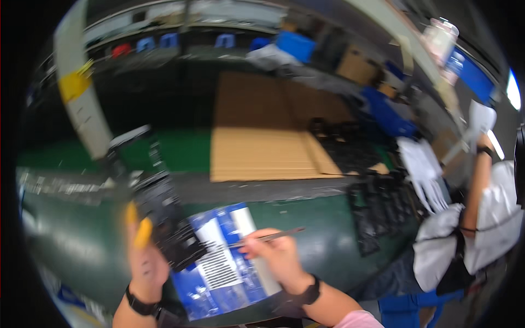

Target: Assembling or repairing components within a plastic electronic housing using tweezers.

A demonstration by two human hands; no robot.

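My left hand (146, 267), with yellow covers on two fingers, is closed around a long black plastic part (158, 199). That part stands tilted and has an open frame at its upper end. Pinched in my right hand (278, 257) is a slender metal tool (281, 234), perhaps tweezers; its tip points left toward the black part's lower end, and I cannot tell whether they touch. Beneath both hands lies a blue and white plastic-covered sheet (199, 298) with printed lines.
The green tabletop (317, 218) carries several black parts (377, 210) at right. Beyond lies flat brown cardboard (262, 142), with more black parts (344, 142) on it. A pale post (82, 109) rises at left. At far right, a co-worker's arm (477, 186) holds something white.
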